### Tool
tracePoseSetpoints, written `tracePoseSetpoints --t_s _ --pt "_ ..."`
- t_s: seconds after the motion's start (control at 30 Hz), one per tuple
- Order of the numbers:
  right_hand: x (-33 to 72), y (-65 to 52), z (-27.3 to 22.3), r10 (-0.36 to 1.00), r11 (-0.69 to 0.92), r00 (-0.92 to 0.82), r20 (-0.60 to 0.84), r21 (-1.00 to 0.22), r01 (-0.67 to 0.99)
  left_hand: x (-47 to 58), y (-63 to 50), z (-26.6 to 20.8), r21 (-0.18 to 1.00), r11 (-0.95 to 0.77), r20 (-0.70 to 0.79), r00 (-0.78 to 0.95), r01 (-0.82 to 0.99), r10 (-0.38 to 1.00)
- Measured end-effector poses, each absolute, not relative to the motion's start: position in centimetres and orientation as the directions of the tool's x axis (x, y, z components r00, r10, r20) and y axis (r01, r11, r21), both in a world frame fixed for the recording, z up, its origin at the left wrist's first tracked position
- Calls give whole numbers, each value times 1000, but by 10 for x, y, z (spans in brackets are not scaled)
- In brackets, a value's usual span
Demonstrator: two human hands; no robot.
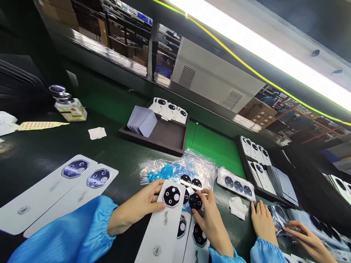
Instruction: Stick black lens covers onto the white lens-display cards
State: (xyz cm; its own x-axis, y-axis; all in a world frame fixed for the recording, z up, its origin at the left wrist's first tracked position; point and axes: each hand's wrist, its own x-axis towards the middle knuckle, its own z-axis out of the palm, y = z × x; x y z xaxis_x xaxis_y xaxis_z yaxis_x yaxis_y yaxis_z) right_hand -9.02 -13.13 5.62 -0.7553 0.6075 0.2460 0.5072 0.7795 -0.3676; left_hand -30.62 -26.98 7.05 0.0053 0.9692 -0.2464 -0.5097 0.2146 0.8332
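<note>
My left hand (134,208) grips the upper left edge of a long white panel (156,233), thumb on its face. The panel has a black octagonal plate with round holes (172,196) near its top and dark lettering below. My right hand (215,228) pinches a black lens plate with holes (195,202) between thumb and fingers. More black plates (185,179) lie beside it on a clear plastic bag (204,166). Under the held panel, two more white panels (196,219) with black plates are partly hidden. Blue round film pieces (166,171) lie on the bag.
Two white panels (90,197) lie at left. A dark tray (170,138) holds grey cards and white panels; another tray (263,186) stands right. A strip of black plates (238,184) and white tissue (238,208) lie nearer. A co-worker's hands (263,223) handle plastic at right.
</note>
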Motion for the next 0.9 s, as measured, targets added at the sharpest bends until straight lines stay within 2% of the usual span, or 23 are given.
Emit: tracePoseSetpoints --t_s 0.17,0.4,0.5,0.73,0.9 --pt "-83 -124 54 588 790 -770 246 -378 482 -301 -256 72 819 226 -272 -10 -527 962" --pt "-77 -111 56 618 778 -716 325 -383 498 -297 -249 70 776 266 -330 -9 -572 944" --pt "-74 -104 55 612 775 -731 303 -414 477 -296 -246 73 763 291 -355 2 -577 935" --pt "-65 -103 42 692 700 -665 282 -489 521 -294 -235 71 771 298 -360 1 -563 933" --pt "-34 -76 44 691 673 -692 209 -535 510 -290 -226 70 762 295 -369 -12 -576 929"
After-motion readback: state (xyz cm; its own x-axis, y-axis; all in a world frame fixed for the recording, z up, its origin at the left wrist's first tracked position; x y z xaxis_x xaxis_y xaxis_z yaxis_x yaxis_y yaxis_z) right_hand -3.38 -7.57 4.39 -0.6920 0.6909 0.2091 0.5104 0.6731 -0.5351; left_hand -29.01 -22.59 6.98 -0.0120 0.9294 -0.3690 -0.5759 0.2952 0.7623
